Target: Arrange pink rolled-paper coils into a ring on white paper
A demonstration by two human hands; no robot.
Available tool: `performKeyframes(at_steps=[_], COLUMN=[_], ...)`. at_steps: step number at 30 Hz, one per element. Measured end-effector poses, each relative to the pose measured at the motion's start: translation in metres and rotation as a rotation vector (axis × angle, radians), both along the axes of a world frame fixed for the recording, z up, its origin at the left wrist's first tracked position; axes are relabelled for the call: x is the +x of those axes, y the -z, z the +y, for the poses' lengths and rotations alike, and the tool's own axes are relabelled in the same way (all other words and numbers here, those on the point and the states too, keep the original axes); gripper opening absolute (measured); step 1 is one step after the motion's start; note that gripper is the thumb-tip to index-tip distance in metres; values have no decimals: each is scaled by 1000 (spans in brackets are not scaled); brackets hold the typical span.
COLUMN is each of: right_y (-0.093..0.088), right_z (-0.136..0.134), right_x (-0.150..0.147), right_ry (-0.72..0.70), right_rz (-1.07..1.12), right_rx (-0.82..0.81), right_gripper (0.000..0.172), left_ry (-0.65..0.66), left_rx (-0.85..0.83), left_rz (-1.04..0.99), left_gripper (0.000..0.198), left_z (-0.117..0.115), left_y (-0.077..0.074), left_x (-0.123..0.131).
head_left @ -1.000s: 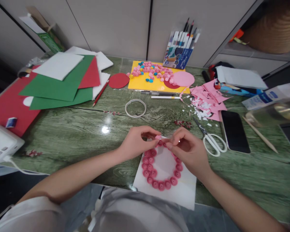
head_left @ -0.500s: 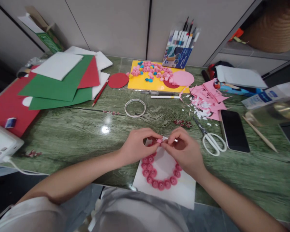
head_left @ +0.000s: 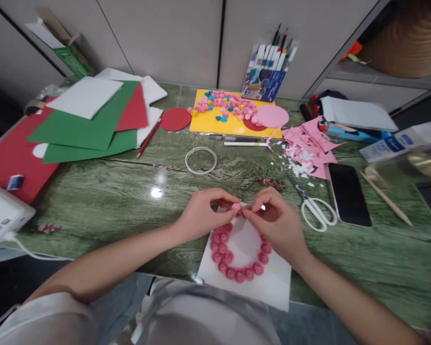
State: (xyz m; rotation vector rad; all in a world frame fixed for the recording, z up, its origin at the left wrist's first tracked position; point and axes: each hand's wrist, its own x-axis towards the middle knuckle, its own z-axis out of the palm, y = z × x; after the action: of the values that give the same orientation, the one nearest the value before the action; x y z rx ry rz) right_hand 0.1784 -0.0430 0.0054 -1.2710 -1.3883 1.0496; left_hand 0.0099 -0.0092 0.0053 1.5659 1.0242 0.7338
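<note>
A white paper sheet point(head_left: 269, 285) lies at the table's near edge with a ring of pink rolled paper coils point(head_left: 237, 273) on it. Above the ring's far side my left hand point(head_left: 204, 215) pinches a small pink paper coil point(head_left: 236, 206) between thumb and fingers. My right hand point(head_left: 276, 223) meets it from the right, fingertips pinched on the same small piece. Both hands hide the top of the ring.
White-handled scissors point(head_left: 314, 208) and a black phone point(head_left: 348, 194) lie to the right, pink paper scraps point(head_left: 309, 143) behind them. A tape ring point(head_left: 201, 160) sits mid-table. A yellow sheet point(head_left: 215, 124) with loose coils, a marker set point(head_left: 267, 72), and green, red and white card sheets point(head_left: 82, 124) are at the back.
The hands have stayed together over the ring's top, working the small pink coil; the fingers shifted slightly. Nothing else on the table has moved.
</note>
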Motion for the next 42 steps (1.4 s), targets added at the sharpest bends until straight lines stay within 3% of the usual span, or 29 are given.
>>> performKeyframes(at_steps=[9, 19, 30, 34, 42], right_y=[-1, -1, -2, -4, -7], right_z=[0, -1, -3, -1, 8], right_x=[-1, -4, -5, -3, 9], right_ry=[-9, 16, 3, 4, 66], right_rz=[-2, -86, -65, -77, -66], right_rx=[18, 30, 46, 45, 60], right_gripper=[16, 17, 16, 16, 17], left_ry=[22, 51, 46, 39, 0], left_rx=[38, 289, 384, 272, -243], left_rz=[29, 153, 136, 137, -83], left_gripper=[18, 14, 16, 16, 24], left_z=[0, -1, -1, 0, 6], left_y=[1, -2, 1, 0, 6], left_x=[-1, -2, -2, -2, -2])
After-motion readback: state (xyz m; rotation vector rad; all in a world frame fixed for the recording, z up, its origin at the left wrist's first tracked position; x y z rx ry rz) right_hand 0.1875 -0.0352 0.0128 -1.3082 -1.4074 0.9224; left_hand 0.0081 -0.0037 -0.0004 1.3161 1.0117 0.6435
